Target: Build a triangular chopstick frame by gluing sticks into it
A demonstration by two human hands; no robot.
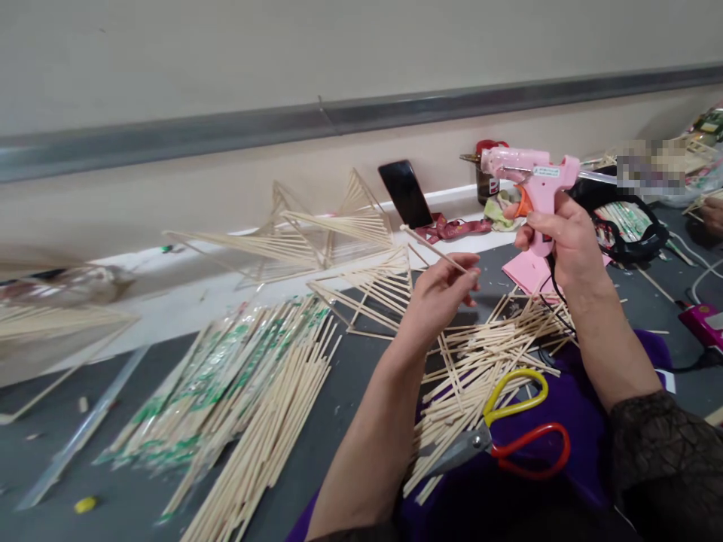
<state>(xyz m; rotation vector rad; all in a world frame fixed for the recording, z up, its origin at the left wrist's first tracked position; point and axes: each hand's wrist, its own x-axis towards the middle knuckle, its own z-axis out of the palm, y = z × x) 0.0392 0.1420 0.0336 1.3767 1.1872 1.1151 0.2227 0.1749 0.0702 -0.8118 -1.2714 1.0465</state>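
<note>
My right hand (565, 233) is wrapped round the handle of a pink glue gun (528, 169), with a finger by its orange trigger. The metal nozzle points left, and a clear glue stick (599, 178) sticks out at the back. In my left hand (440, 297) a thin wooden stick (426, 245) is pinched, its far end slanting up to the left. Just beyond that hand stands a frame of glued sticks (367, 293). Cut sticks (480, 376) lie heaped below my hands, with yellow-and-red-handled scissors (489, 436) on top.
Bagged chopsticks (220, 376) and loose long sticks (276, 414) lie at left beside a clear ruler (84, 429). More stick frames (282, 241) stand along the wall. A phone (405, 193) leans there near a dark jar (486, 184). Another person's hand (712, 217) shows at far right.
</note>
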